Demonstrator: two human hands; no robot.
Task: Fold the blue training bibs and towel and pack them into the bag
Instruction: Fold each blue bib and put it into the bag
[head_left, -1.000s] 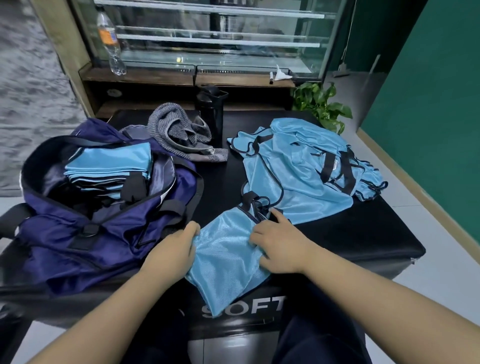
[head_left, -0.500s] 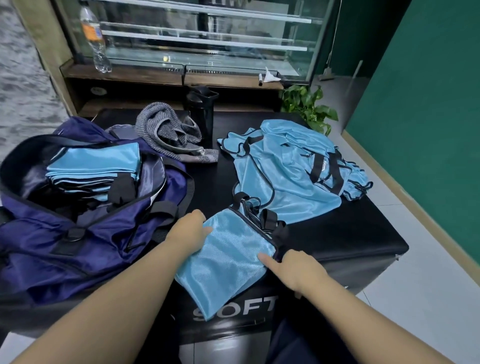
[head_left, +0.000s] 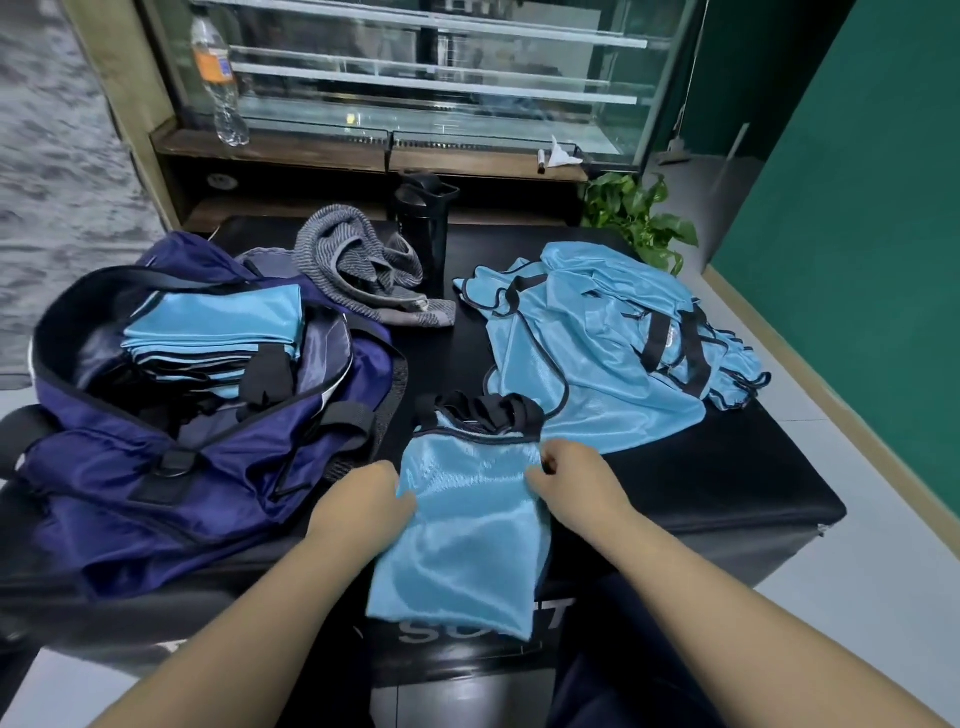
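white letters "SO…T" on black bench front (head_left: 649, 597)

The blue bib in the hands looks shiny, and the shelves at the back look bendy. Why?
Head view: the folded bib between the left hand and right hand is glossy cloth catching the room light, hence pale streaks. Head view: the wide-angle lens bows and tilts the glass display case near the frame edge. The water bottle leans too.

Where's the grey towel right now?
In the head view, the grey towel lies crumpled at the table's far side, left of centre, between the open navy bag and the black bottle.
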